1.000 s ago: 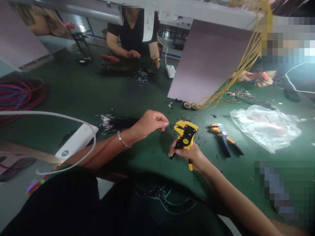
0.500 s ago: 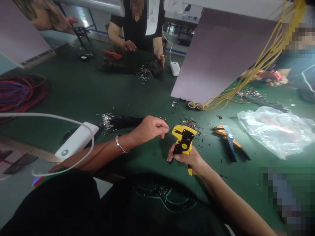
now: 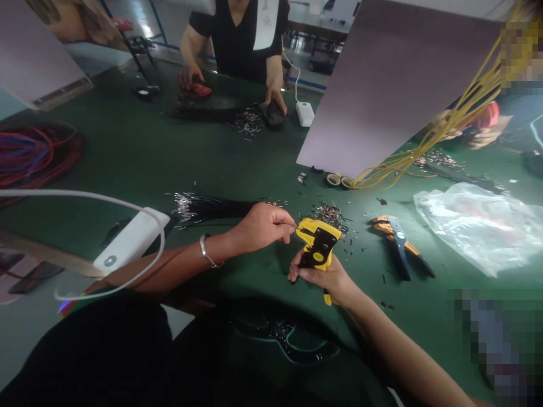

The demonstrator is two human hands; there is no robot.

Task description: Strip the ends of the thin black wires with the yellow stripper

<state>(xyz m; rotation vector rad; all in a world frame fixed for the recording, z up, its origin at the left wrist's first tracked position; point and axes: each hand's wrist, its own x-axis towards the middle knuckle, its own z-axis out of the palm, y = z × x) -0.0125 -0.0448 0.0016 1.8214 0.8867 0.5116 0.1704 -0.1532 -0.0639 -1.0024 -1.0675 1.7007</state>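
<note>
**Thin wire pinched at the mouth of a yellow stripper; nicking and slippage judged the main risks**

A thin black wire (image 3: 291,225) is pinched between thumb and forefinger of the left hand (image 3: 259,227) and is led to the mouth of a yellow-and-black wire stripper (image 3: 319,244). The stripper is wrapped in the fingers of the right hand (image 3: 323,277), though how far its handles are pressed together cannot be told. The tool is held over the green-covered tabletop (image 3: 127,152), toward its near edge.

A loose bundle of black wires with bright tips (image 3: 207,209) is laid beyond the left forearm, and a heap of small stripped-off scraps (image 3: 330,215) is scattered just past the stripper. An orange-and-blue pair of pliers (image 3: 396,244) and a clear plastic bag (image 3: 475,226) are placed toward the right edge.

The strands could be nicked or broken if the wire were fed in crookedly or the handles were squeezed too hard. A wire this fine could also slip from the pinch if it were tugged abruptly. The scattered scraps could become mixed into the bundle if they were left lying nearby.
</note>
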